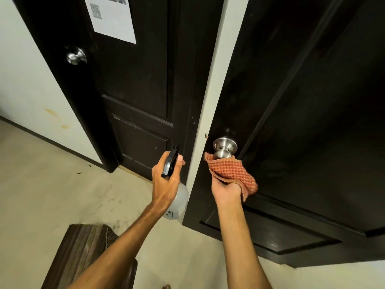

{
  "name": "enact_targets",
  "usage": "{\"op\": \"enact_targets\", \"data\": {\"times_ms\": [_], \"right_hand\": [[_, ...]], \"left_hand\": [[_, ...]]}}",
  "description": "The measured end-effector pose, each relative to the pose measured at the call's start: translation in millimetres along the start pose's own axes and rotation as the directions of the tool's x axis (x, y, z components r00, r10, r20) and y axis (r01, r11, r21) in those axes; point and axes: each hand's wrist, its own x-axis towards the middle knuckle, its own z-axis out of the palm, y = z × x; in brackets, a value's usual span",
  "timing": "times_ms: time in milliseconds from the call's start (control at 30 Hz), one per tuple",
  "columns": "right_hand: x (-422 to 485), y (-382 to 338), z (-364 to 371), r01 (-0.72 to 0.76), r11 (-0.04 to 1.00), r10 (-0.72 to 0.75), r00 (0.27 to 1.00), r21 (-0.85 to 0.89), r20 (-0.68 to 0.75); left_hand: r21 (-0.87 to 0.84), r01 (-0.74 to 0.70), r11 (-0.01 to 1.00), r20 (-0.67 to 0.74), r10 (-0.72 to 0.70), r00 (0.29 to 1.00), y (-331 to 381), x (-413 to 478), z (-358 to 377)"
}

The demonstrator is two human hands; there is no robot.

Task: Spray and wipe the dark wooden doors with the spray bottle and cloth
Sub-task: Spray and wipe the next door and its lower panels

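Your right hand [226,190] clutches the cloth [231,172] against the knob [225,148] from below, and the door [291,122] panel spreads rightward. Your left hand [164,180] grips the spray bottle [177,197].

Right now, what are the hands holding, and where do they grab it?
Left hand grips the spray bottle at its neck, below the black head. Right hand bunches the orange cloth from underneath, against the doorknob.

The left hand [164,180] gripped the spray bottle [180,198] before the left door [135,80]. Right of its fingers [179,159], past the wall strip [216,80], the right hand [226,190] held the cloth [231,174] against the knob [224,148] on the right door [302,101]. Below the fingers, a mat [83,247] lay on the floor [41,174].
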Motion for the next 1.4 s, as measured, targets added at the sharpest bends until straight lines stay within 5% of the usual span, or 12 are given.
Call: {"op": "enact_targets", "data": {"times_ms": [67,133,200,267,433,533,600,800,900,967,1200,1400], "right_hand": [[-1.1,-1.1,1.0,0.382,0.805,-0.347,0.924,-0.454,0.162],[4.2,-7.6,3.6,0.670,0.260,-0.361,0.735,-0.695,0.574],[5.4,-15.4,15.9,0.729,-0.293,-0.135,0.609,-0.619,0.782],[-0.3,-15.6,35.4,0.595,-0.732,-0.038,0.453,-0.333,0.891],[5.9,4.4,18.2,0.341,-0.939,0.135,0.456,-0.033,0.880],[13.4,-5.5,0.9,0.498,-0.848,-0.002,0.336,-0.180,0.942],[11.4,-0.2,-3.6,0.648,-0.640,-0.220,0.359,-0.412,0.907],[-6.0,16.4,4.7,0.702,0.195,-0.571,0.649,-0.685,0.502],[-14.1,14.8,2.4,0.468,0.691,-0.414,0.881,-0.550,0.228],[-14.1,11.7,-4.2,0.232,0.858,-0.228,0.971,-0.458,0.064],[-8.7,25.7,5.8,-0.232,0.920,0.158,0.957,-0.316,-0.244],[-6.1,56.4,43.9,-0.212,0.973,0.205,0.975,-0.090,-0.083]], "left_hand": [[-0.012,0.008,1.000,-0.004,-0.008,1.000,0.4,1.1,-0.7],[-0.029,0.013,0.999,-0.012,-0.013,1.000,1.1,1.7,-0.6],[-0.043,0.012,0.999,-0.010,-0.013,1.000,3.5,1.8,1.2],[-0.051,0.015,0.999,0.006,-0.015,1.000,4.0,2.5,4.0],[-0.054,0.031,0.998,-0.008,-0.031,0.999,-5.5,5.3,5.6],[-0.058,-0.003,0.998,0.004,0.003,1.000,-3.1,4.9,5.2],[-0.053,-0.012,0.999,0.000,0.012,1.000,-3.4,7.5,3.9],[-0.042,0.057,0.998,-0.001,-0.057,0.998,0.0,15.1,0.9],[-0.038,0.036,0.999,0.004,-0.036,0.999,5.6,19.7,-0.4],[-0.009,-0.005,1.000,0.005,0.005,1.000,6.3,24.3,-0.7],[0.017,-0.074,0.997,0.003,0.074,0.997,17.0,28.7,-5.5],[-0.060,-0.081,0.995,0.100,0.087,0.991,12.3,52.4,-11.7]]}}
